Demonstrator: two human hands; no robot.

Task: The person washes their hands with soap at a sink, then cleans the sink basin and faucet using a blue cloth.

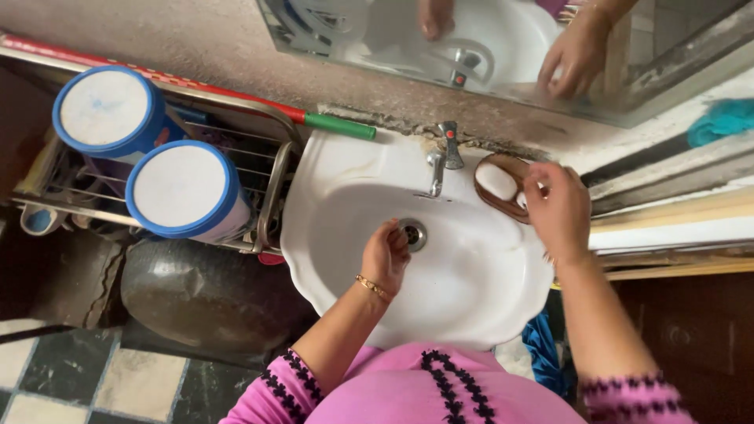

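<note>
A white wash basin (pixel 471 283) fills the middle of the view, with a metal tap (pixel 438 165) at its back and a drain (pixel 414 233) in the bowl. My left hand (pixel 385 255) hangs over the bowl beside the drain, fingers curled together, holding nothing I can see; a gold bracelet sits on its wrist. My right hand (pixel 556 208) reaches to the brown soap dish (pixel 493 198) on the basin's right rim, fingertips at the edge of the dish next to the white soap bar (pixel 496 181). Whether the fingers grip the soap or the dish is hidden.
A wire rack (pixel 263 192) left of the basin carries two blue-rimmed white tubs (pixel 184 188). A red and green handle (pixel 338 124) runs along the wall. A mirror (pixel 503 39) hangs above. A dark round vessel (pixel 204 290) sits on the tiled floor (pixel 71 377).
</note>
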